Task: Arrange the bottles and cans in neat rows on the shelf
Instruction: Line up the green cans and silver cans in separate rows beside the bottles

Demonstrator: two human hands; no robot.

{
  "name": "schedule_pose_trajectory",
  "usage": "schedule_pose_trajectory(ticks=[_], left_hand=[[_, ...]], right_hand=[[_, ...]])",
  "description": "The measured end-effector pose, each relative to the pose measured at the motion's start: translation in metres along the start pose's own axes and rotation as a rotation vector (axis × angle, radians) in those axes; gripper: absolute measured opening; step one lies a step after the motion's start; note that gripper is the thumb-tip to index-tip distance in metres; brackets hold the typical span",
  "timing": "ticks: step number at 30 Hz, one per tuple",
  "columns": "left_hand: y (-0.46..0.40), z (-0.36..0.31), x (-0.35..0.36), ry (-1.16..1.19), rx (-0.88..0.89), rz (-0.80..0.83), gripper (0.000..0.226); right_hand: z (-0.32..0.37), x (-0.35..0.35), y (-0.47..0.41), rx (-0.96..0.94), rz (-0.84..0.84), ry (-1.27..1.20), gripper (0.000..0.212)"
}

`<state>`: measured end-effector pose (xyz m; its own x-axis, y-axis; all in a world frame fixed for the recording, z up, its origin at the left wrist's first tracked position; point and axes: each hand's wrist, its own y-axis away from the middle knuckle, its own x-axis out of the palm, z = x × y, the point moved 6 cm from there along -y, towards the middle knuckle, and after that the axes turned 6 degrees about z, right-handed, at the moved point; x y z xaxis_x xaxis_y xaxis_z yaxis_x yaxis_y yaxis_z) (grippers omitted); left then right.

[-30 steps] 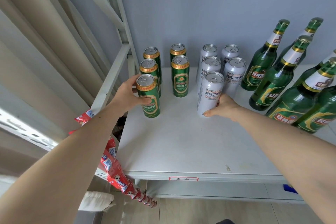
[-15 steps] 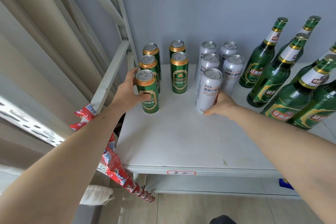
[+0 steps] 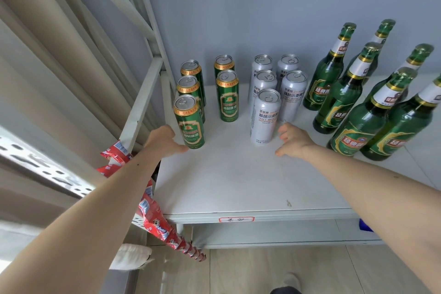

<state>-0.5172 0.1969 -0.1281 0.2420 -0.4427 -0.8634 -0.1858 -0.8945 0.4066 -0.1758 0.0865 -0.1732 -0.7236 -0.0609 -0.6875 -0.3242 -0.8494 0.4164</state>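
Looks like you're mid-tidy on the cans. Your left hand (image 3: 164,139) is spread loose, thumb tip just touching the front green can (image 3: 189,122). Right hand (image 3: 294,141) hangs relaxed beside the front silver can (image 3: 266,116), holding nothing. Next I'd fill the gap ahead of the second green column on the shelf (image 3: 238,184).

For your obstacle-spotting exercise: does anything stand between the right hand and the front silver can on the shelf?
Nothing visible does. The right hand lies just right of the front silver can, with only bare shelf between them. The green bottles stand further right, outside that gap.
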Motion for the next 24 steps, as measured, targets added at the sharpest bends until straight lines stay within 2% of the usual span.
schedule_pose_trajectory(ticks=[3, 7, 10, 13, 16, 24], left_hand=[[0.010, -0.010, 0.015, -0.138, 0.003, 0.175, 0.061], [0.025, -0.036, 0.038, -0.305, 0.085, 0.326, 0.043], [0.028, -0.058, 0.053, -0.355, 0.148, 0.349, 0.047], [0.038, -0.093, 0.064, -0.386, 0.232, 0.359, 0.038], [0.051, -0.135, 0.080, -0.426, 0.300, 0.347, 0.051], [0.101, -0.270, 0.135, -0.503, 0.477, 0.370, 0.056]], right_hand=[[-0.005, -0.005, 0.012, -0.005, -0.007, 0.042, 0.066], [-0.013, -0.010, 0.033, -0.034, -0.001, 0.144, 0.056], [-0.023, -0.017, 0.052, -0.047, 0.000, 0.213, 0.048], [-0.035, -0.028, 0.075, -0.064, 0.012, 0.305, 0.045], [-0.054, -0.043, 0.098, -0.069, 0.019, 0.372, 0.041], [-0.137, -0.117, 0.170, 0.007, -0.037, 0.479, 0.036]])
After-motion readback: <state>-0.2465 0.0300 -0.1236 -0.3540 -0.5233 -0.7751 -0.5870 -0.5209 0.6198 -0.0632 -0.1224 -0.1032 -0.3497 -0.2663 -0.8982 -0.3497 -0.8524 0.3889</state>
